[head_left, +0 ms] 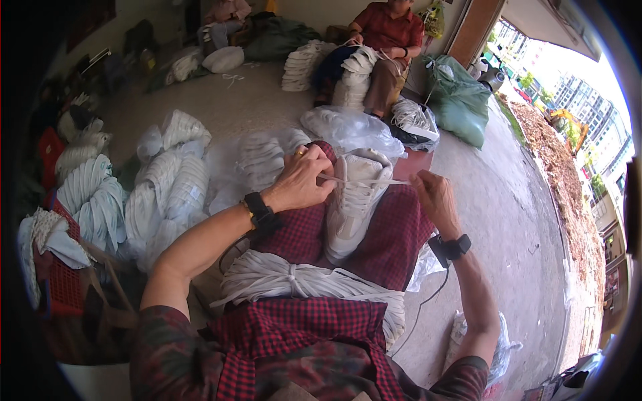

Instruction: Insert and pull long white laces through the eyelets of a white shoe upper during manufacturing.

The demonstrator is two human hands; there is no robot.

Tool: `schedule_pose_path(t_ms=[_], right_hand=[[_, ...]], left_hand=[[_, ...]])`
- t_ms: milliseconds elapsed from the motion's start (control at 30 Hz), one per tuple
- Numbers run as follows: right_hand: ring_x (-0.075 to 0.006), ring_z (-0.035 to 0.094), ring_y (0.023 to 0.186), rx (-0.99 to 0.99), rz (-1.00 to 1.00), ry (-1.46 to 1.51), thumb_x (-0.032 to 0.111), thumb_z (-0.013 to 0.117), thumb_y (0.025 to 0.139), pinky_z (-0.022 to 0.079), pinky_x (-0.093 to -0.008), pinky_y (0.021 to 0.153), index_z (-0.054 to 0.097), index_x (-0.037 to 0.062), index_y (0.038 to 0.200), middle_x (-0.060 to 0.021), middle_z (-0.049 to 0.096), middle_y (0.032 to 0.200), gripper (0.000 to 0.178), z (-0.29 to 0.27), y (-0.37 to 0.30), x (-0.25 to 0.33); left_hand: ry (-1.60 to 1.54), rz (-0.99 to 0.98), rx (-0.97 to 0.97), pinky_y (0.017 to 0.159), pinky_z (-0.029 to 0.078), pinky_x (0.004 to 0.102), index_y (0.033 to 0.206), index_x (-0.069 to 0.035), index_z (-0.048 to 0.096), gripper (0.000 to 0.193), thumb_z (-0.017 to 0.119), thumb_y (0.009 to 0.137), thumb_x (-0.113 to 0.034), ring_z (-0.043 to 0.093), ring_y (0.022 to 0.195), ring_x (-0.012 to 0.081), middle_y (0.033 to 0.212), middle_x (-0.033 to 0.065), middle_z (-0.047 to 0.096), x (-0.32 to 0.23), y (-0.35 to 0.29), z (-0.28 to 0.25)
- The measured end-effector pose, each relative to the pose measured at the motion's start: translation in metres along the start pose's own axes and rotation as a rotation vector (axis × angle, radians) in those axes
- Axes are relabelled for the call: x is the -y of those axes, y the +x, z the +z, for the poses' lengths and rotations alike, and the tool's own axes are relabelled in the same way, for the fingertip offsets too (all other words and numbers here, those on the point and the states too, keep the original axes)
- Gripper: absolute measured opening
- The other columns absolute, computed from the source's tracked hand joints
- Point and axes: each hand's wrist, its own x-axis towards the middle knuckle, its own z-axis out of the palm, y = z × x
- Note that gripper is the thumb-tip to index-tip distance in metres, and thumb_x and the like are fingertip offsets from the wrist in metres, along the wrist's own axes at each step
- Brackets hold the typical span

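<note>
A white shoe upper (352, 204) stands between my knees, its toe end toward me and its opening away. White lace runs crosswise through its lower eyelets. My left hand (301, 175) is closed on one end of a shoelace (364, 181), left of the shoe. On the right, my right hand (435, 197) pinches the other end, so the lace stretches taut across the upper. Across my lap, over a red and black checked apron (294, 327), lies a tied bundle of white laces (294, 279).
Stacked white shoe uppers (164, 184) in plastic lie to my left, near a red basket (63, 267). Ahead sits a person in a red shirt (391, 30) with more uppers and laces. A green sack (458, 100) stands at the right, by the opening outdoors.
</note>
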Motion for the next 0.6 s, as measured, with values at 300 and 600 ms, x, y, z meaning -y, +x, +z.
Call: schedule_pose_path(t_ms=[300,600], right_hand=[[-0.0341,0.066,0.068,0.088,-0.215,0.055,0.018,0.065,0.089,0.051,-0.0421,0.064,0.071,0.0005,0.090,-0.0165,0.068,0.076,0.018,0.007,0.006,0.010],[-0.0343,0.067,0.078,0.090,-0.212,0.114,0.014,0.065,0.089,0.052,-0.0424,0.068,0.072,0.0013,0.092,-0.0158,0.068,0.086,0.015,0.013,0.002,0.015]], left_hand=[[-0.607,-0.194,0.367,0.059,0.040,0.0317,0.077,-0.002,0.057,0.021,0.065,0.087,-0.018,0.049,0.059,0.0140,0.060,0.0026,0.047,0.020,0.016,-0.034],[-0.670,-0.024,0.492,0.061,0.044,0.0307,0.089,-0.003,0.070,0.024,0.063,0.094,-0.025,0.054,0.064,0.0094,0.072,0.0039,0.065,0.018,0.020,-0.036]])
